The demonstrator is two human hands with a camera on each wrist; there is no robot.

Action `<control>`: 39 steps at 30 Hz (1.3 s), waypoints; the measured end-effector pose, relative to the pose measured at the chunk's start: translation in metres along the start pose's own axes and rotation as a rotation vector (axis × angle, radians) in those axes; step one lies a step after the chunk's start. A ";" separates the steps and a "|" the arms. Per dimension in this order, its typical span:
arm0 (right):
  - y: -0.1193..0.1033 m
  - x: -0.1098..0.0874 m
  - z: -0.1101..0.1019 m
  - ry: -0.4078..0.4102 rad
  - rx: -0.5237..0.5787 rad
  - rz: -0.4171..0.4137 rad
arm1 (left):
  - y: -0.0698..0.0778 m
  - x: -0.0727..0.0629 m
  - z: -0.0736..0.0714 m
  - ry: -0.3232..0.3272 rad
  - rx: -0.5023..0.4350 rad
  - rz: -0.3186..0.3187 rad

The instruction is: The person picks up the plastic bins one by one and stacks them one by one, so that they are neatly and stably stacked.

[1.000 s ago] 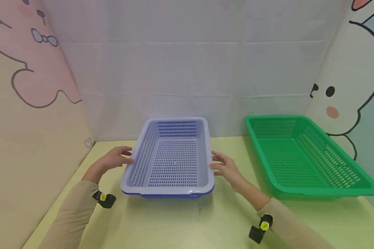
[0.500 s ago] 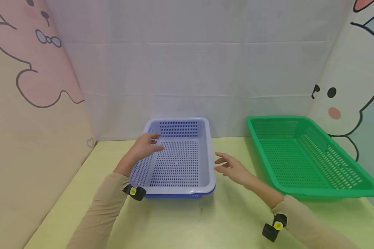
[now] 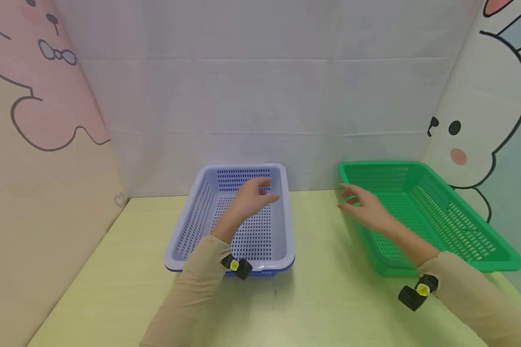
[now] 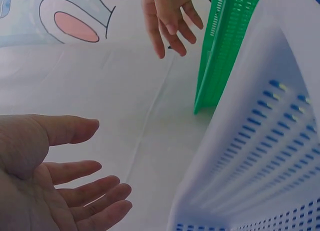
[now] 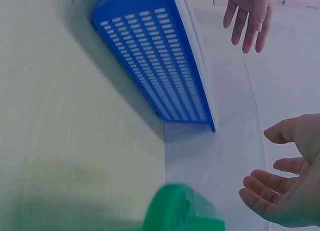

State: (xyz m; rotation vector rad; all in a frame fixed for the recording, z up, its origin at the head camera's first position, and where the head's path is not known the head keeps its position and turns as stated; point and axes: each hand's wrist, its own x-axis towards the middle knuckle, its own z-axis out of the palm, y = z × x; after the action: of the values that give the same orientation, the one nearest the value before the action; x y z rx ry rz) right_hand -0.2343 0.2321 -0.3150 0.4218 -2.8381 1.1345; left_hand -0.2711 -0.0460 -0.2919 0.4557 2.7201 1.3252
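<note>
From my end, the biggest thing I see is the pale back wall [image 3: 260, 96], with a cartoon rabbit [image 3: 469, 113] on the panel to its right. Below it I have the yellow-green counter [image 3: 134, 270]. The green basket [image 3: 451, 217] stands on the counter's right side, with a slotted wall and a broad rim. Near the middle, well apart from it, I see the smaller lavender basket [image 3: 280, 226], nested in a blue basket [image 5: 150, 61] whose outer wall shows in my right wrist view. Beige sleeves [image 3: 186, 299] cover both arms. The left hand [image 3: 248, 196] hangs over the lavender basket, its thumb standing wide of the loosely bent fingers. The right hand [image 3: 366, 208] is above the green basket's left rim, its fingers likewise parted from the thumb. Smallest, I pick out a black camera [image 3: 238, 266] by the left wrist
</note>
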 end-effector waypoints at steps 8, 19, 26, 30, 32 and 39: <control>0.028 0.001 -0.041 0.046 -0.117 0.058 | 0.023 0.016 0.034 -0.009 -0.100 -0.006; 0.073 -0.003 -0.088 0.130 -0.167 0.197 | 0.043 0.024 0.080 0.007 -0.105 0.043; 0.096 -0.012 -0.109 0.170 -0.243 0.266 | 0.049 0.026 0.104 -0.016 -0.117 0.063; 0.107 -0.020 -0.122 0.147 -0.275 0.309 | 0.050 0.028 0.119 -0.018 -0.128 0.063; 0.111 -0.025 -0.128 0.134 -0.289 0.312 | 0.051 0.029 0.126 -0.023 -0.108 0.076; 0.125 -0.039 -0.145 0.100 -0.298 0.333 | 0.062 0.026 0.145 -0.071 -0.034 0.094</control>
State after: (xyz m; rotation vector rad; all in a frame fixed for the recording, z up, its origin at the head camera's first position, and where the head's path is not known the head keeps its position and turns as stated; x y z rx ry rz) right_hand -0.2375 0.4268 -0.2984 -0.1266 -2.9887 0.7187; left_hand -0.2521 0.1072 -0.3326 0.6227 2.6448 1.3475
